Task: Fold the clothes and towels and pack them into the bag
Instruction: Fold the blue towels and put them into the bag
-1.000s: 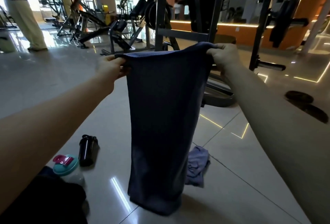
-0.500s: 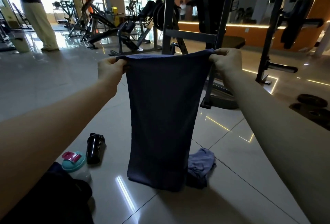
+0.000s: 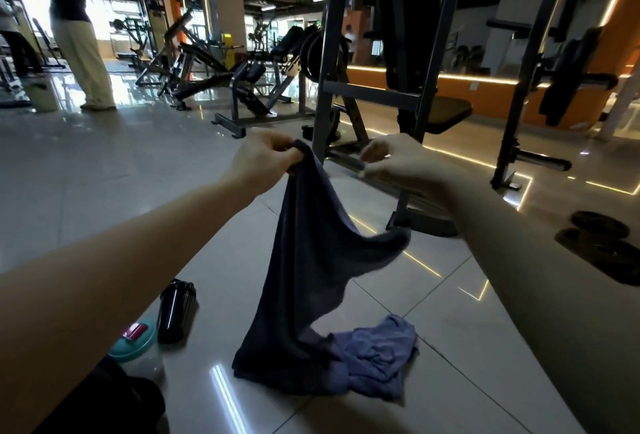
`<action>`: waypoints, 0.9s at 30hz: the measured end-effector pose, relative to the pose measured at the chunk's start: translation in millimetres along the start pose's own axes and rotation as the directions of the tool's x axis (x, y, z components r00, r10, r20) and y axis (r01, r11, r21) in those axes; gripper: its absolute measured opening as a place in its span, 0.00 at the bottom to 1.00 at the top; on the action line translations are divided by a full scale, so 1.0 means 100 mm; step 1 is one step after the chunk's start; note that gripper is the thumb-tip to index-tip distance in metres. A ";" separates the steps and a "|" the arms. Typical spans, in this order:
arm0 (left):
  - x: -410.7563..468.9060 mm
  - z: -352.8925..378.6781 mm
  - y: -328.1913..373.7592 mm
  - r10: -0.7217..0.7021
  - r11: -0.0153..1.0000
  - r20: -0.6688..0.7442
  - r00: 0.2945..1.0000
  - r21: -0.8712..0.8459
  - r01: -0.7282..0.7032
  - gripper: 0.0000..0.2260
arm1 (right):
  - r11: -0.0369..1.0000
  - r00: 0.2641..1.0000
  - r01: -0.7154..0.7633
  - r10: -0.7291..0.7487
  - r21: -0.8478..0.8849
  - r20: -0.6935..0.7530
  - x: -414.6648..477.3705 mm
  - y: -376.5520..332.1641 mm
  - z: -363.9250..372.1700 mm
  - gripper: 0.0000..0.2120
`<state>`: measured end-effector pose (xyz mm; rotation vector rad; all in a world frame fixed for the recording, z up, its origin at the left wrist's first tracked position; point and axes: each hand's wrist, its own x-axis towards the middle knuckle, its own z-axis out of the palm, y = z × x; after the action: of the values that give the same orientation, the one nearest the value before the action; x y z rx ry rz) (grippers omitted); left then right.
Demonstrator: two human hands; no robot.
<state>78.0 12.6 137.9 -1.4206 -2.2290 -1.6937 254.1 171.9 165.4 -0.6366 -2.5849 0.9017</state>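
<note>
The dark towel's (image 3: 311, 260) free corner has dropped below the right hand (image 3: 398, 165), whose fingers are loose and empty. The left hand (image 3: 261, 160) pinches the other corner, the towel hanging beneath it. Best re-caught corner to corner, edges aligned.

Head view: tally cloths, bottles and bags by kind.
Cloths: 2, the dark towel held up, the lilac cloth on the floor
Bottles: 2, the black bottle, the teal-lidded shaker
Bags: 1, the black bag
Total: 5

Head-worn view, forward and downward
</note>
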 end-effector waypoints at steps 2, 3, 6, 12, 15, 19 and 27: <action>-0.02 0.10 0.08 0.037 0.998 0.102 0.994 0.039 -0.042 0.05 | 0.987 0.996 0.067 -0.075 0.148 0.045 -0.03 -0.20 0.13 0.20; -0.03 0.14 0.11 0.048 0.997 0.135 0.990 0.052 -0.055 0.05 | 0.979 0.994 0.083 -0.095 0.188 0.057 -0.04 -0.25 0.20 0.20; -0.04 0.18 0.18 0.031 0.996 0.189 0.981 0.080 -0.047 0.07 | 0.972 0.992 0.111 -0.120 0.207 0.031 -0.04 -0.25 0.35 0.11; -0.08 0.18 0.10 -0.061 0.998 0.392 0.918 0.001 0.066 0.05 | 0.984 0.997 0.070 -0.072 0.165 0.005 -0.06 -0.17 0.30 0.05; -0.11 0.23 -0.03 -0.119 0.990 0.561 0.819 0.004 0.141 0.09 | 0.947 1.000 0.013 -0.006 0.322 -0.024 -0.08 -0.17 0.18 0.05; -0.12 0.30 -0.21 -0.193 0.969 0.658 0.728 0.010 0.248 0.16 | 0.911 0.967 -0.045 0.142 0.410 -0.209 0.02 -0.05 -0.01 0.08; -0.13 0.15 -0.68 -0.335 0.932 0.682 0.650 0.136 0.337 0.12 | 0.759 0.760 -0.134 0.491 0.638 -0.425 0.19 0.81 -0.29 0.10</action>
<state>49.4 15.6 73.7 -2.0153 -3.0438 -1.3448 275.2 252.9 138.1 -1.0066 -1.5560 1.2871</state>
